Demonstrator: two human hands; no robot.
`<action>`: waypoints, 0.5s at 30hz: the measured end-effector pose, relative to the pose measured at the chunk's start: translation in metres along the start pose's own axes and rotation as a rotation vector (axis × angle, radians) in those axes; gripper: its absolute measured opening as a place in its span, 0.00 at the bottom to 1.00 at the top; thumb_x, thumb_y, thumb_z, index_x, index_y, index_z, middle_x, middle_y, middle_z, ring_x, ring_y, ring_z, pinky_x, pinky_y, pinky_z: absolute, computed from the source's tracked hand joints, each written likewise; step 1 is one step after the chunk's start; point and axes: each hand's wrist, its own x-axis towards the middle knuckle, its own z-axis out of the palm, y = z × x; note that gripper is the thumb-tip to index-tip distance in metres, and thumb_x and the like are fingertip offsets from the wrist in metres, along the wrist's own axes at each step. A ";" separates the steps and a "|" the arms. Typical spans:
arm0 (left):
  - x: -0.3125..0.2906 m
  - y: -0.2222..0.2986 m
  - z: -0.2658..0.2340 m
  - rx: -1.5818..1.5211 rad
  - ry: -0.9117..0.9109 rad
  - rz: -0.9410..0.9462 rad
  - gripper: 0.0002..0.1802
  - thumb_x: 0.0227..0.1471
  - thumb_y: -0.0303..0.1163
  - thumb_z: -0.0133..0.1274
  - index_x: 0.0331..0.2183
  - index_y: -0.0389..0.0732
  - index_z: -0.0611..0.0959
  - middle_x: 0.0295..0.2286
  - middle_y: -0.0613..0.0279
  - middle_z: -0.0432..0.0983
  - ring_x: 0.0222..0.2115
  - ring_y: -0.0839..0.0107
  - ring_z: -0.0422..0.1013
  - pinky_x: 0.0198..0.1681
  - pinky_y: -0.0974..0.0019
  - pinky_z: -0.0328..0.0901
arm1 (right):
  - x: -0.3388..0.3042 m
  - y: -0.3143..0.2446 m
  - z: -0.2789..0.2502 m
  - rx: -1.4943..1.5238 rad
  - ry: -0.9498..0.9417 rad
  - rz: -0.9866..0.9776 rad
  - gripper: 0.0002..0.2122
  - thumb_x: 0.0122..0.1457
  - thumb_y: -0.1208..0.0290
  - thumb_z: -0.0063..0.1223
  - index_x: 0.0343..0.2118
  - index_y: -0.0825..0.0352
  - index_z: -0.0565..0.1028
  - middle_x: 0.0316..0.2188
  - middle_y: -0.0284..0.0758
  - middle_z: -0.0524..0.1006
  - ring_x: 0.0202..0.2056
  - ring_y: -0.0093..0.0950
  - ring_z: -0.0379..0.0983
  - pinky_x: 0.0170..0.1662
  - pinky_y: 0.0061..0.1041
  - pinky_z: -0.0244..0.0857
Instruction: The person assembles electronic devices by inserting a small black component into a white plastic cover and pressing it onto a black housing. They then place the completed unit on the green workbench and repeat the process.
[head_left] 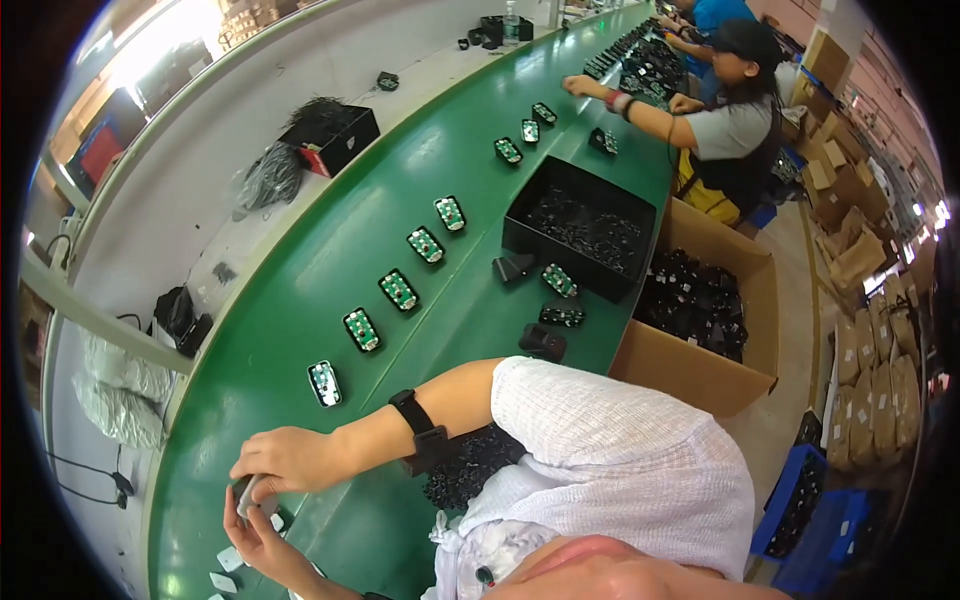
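Note:
My right hand (290, 458), with a black strap on its wrist, meets my left hand (262, 548) over the near left part of the green bench. Between them they grip a small grey and black plastic casing (245, 494), its lower side partly covered by my fingers. Small white plastic pieces (228, 559) lie beside my left hand. Beyond my right hand, a white-rimmed casing with a board (324, 384) leads a row of black casings holding green circuit boards (362, 329). Under my right forearm is a heap of small black parts (475, 466).
On the green bench (260, 300), a black bin (520, 232) holds small black parts, with loose casings (543, 341) beside it. A cardboard box (765, 290) of black parts stands against the right edge. A co-worker (735, 120) reaches over the bench farther along.

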 end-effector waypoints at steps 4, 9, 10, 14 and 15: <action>-0.008 0.012 0.012 0.031 -0.011 0.067 0.20 0.61 0.30 0.47 0.54 0.36 0.70 0.44 0.54 0.72 0.44 0.68 0.70 0.49 0.68 0.64 | -0.011 -0.014 -0.006 0.095 0.051 0.166 0.18 0.53 0.59 0.57 0.41 0.68 0.72 0.33 0.41 0.74 0.38 0.44 0.71 0.41 0.39 0.66; -0.022 0.016 0.033 0.086 0.019 0.133 0.19 0.61 0.25 0.44 0.53 0.36 0.71 0.43 0.54 0.74 0.43 0.69 0.71 0.49 0.67 0.64 | -0.021 -0.017 -0.016 -0.059 0.010 0.125 0.21 0.55 0.55 0.53 0.43 0.69 0.72 0.30 0.37 0.72 0.33 0.39 0.70 0.36 0.36 0.64; -0.025 0.017 0.036 0.088 0.015 0.133 0.19 0.61 0.25 0.44 0.53 0.36 0.71 0.43 0.54 0.74 0.43 0.69 0.71 0.49 0.67 0.64 | -0.023 -0.019 -0.017 -0.108 0.057 0.077 0.21 0.55 0.55 0.53 0.42 0.68 0.72 0.29 0.36 0.71 0.32 0.38 0.70 0.34 0.35 0.63; -0.036 0.025 0.049 0.195 0.127 0.208 0.19 0.62 0.28 0.43 0.54 0.37 0.71 0.42 0.57 0.74 0.42 0.69 0.71 0.48 0.68 0.64 | -0.026 -0.026 -0.014 -0.262 0.183 -0.012 0.19 0.55 0.55 0.52 0.42 0.66 0.71 0.27 0.34 0.69 0.30 0.35 0.69 0.32 0.33 0.61; -0.038 0.026 0.050 0.246 0.173 0.235 0.19 0.63 0.29 0.43 0.54 0.37 0.71 0.42 0.58 0.74 0.41 0.70 0.70 0.48 0.69 0.64 | -0.027 -0.027 -0.014 -0.261 0.185 -0.010 0.19 0.55 0.55 0.52 0.42 0.66 0.71 0.27 0.34 0.69 0.30 0.35 0.69 0.32 0.33 0.61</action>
